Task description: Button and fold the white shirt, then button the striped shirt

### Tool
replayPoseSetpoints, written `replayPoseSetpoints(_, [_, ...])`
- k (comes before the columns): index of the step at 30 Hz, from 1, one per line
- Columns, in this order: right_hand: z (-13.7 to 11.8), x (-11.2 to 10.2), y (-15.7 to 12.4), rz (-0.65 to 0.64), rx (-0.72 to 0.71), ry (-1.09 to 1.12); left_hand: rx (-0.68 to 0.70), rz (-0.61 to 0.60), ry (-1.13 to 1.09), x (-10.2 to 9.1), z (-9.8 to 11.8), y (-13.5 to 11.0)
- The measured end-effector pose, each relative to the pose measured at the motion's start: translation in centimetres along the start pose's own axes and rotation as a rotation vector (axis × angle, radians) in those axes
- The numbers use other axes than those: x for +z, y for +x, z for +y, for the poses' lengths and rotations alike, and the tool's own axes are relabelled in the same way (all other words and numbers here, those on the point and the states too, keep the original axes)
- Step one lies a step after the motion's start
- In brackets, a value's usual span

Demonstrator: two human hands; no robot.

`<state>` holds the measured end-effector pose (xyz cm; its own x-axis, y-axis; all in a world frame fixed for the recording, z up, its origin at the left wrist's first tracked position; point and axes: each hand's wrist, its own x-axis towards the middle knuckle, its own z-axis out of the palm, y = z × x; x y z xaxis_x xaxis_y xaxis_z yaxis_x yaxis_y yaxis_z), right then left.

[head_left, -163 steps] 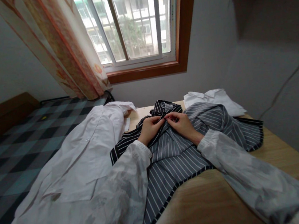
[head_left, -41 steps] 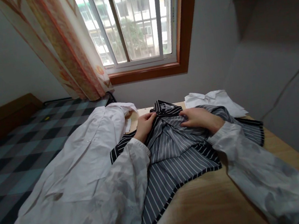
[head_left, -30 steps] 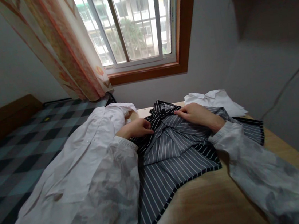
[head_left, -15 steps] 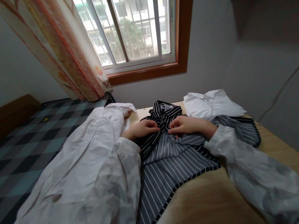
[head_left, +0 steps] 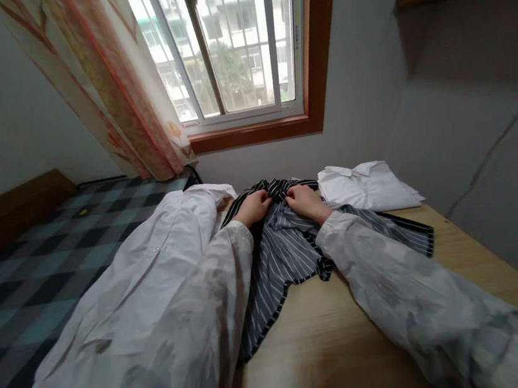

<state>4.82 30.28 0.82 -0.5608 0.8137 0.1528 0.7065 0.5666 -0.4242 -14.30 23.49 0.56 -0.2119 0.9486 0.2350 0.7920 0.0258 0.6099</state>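
A black-and-white striped garment (head_left: 279, 252), likely a shirt, lies bunched near the far edge of the table, its greyer side facing me. My left hand (head_left: 254, 207) pinches its gathered dark cloth from the left. Just across a narrow gap, my right hand (head_left: 305, 202) grips the same cloth from the right, fingers curled. Between the two hands the fabric is crumpled into folds. One part of the garment trails toward me on the left, and another spreads out under my right forearm to the right.
A white shirt (head_left: 154, 265) lies spread along the left, partly under my left sleeve. At the back right sits a folded white shirt (head_left: 365, 186). The wooden table (head_left: 305, 366) adjoins a bed with a checked cover (head_left: 25, 301). Beyond are a curtain (head_left: 116, 92) and a window (head_left: 241, 56).
Both hands have moved away from me toward the window, drawing the striped garment with them. Its near hem has pulled back, baring more of the tabletop.
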Motion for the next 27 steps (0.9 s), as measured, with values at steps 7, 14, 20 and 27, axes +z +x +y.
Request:
replayPoseSetpoints(7, [-2.0, -2.1, 0.4, -0.141, -0.034, -0.199, -0.123, 0.253, -0.057, 1.9, -0.3, -2.0])
replayPoseSetpoints(14, [0.5, -4.6, 1.4, -0.441, -0.339, -0.102, 0.005, 0.288, -0.278, 3.8, -1.5, -5.1])
replayPoseSetpoints(20, [2.5, -0.6, 0.6, -0.232, -0.335, 0.565, 0.003, 0.294, -0.492, 4.7, -1.2, -5.6])
replayPoseSetpoints(27, [3.9, 4.6, -1.9, -0.069, -0.124, 1.022, -0.010, 0.297, -0.573, 4.4, -1.0, -5.9])
